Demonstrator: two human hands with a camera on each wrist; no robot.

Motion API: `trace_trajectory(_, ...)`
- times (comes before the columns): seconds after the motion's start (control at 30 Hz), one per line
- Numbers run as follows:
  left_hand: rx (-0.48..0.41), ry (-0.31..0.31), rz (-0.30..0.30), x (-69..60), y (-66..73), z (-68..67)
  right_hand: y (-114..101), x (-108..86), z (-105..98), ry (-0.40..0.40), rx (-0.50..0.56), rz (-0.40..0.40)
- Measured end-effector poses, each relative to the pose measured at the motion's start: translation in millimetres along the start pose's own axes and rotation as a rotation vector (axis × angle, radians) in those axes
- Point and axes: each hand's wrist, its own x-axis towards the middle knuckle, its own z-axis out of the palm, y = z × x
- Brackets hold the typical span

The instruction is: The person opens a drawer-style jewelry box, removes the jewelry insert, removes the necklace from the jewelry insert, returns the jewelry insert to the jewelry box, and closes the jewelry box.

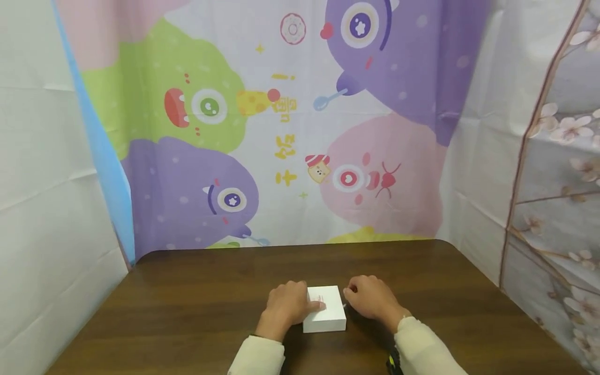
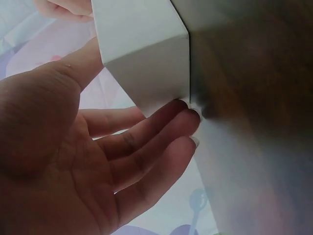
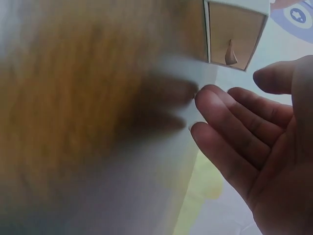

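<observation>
A pale cloth (image 1: 47, 156) hung beyond the table's left edge. Just left of the middle of the brown table (image 1: 201, 291), well in from its far edge, the left hand (image 1: 289, 303) came out of a cream sleeve (image 1: 258, 357). Its thumb lay across the top of a white box (image 1: 328, 315) and its fingers were bent against the left side, gripping it between them, probably so that the box would not slide or turn. The box sat on the table about midway between the left and right edges, its far side roughly in line with the far edge, perhaps so that both hands could reach it easily. A small tapered tab (image 3: 231, 54) showed on its right side. Just beside that, the right hand (image 1: 372, 298) held nothing; its fingers were loosely bent, apart from the box, seemingly placed to face the tab. Past the right edge hung a blossom-printed cloth (image 1: 553, 234).
</observation>
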Motion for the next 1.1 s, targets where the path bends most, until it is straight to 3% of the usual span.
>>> trace_trajectory(0.2, -0.048, 0.003, -0.024, -2.6, -3.3, 8.0, 0.6, -2.1, 2.9, -0.001, -0.038, 0.020)
trace_trajectory(0.37, -0.084, 0.004, -0.015, 1.0, -1.0, 4.8, -0.8, 1.2, -3.2, -0.004, -0.037, 0.021)
trace_trajectory(0.53, -0.099, -0.042, -0.028, -0.5, -3.0, 5.5, -3.0, 0.9, -3.4, -0.063, -0.029, 0.028)
trace_trajectory(0.63, -0.104, -0.061, -0.036, 0.1, -4.6, 8.1, -1.9, -1.5, -0.6, -0.059, -0.024, 0.024)
trace_trajectory(0.73, -0.122, -0.063, -0.046, -1.6, -7.0, 10.8, -1.9, -4.1, 2.8, -0.044, -0.026, 0.014)
trace_trajectory(0.93, -0.176, -0.094, -0.050, -5.3, -9.1, 10.8, -7.5, -5.2, 0.2, -0.122, -0.028, 0.026)
trace_trajectory(1.1, -0.222, -0.096, -0.059, -3.1, -8.9, 10.6, -13.4, -4.3, -3.4, -0.135, -0.022, 0.012)
